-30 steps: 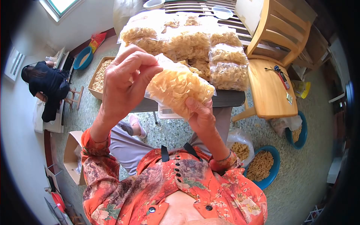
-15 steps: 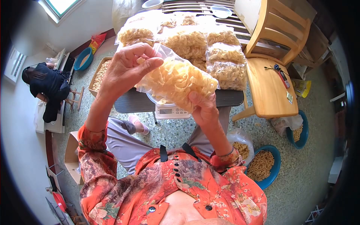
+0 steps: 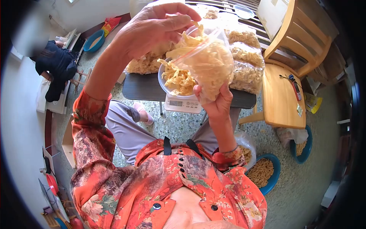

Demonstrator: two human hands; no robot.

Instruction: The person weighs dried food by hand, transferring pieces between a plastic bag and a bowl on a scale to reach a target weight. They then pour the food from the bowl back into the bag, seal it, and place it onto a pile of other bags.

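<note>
My right hand [image 3: 216,101] grips the lower end of a clear zip plastic bag [image 3: 213,61] of pale, crinkled dried strips. The bag is tilted, its mouth toward the upper left. Above that mouth, my left hand [image 3: 162,28] has its fingers curled, with pale dried strips [image 3: 195,33] at the fingertips. Below it, a white bowl [image 3: 163,81] holds more of these yellowish strips [image 3: 179,80]. The bowl rests on a white digital kitchen scale [image 3: 183,105] at the front edge of the dark table [image 3: 141,87].
Several filled bags [image 3: 246,57] are stacked behind on the table. A wooden chair [image 3: 284,99] at right carries small items. Blue basins [image 3: 272,177] of dried sticks stand on the floor beside an open plastic bag [image 3: 246,147]. A person in dark clothes [image 3: 57,66] sits at far left.
The bag has turned from lying nearly flat to tilting, exposing the bowl and strips below. My left hand has moved up and right to its mouth. The camera view has shifted slightly.
</note>
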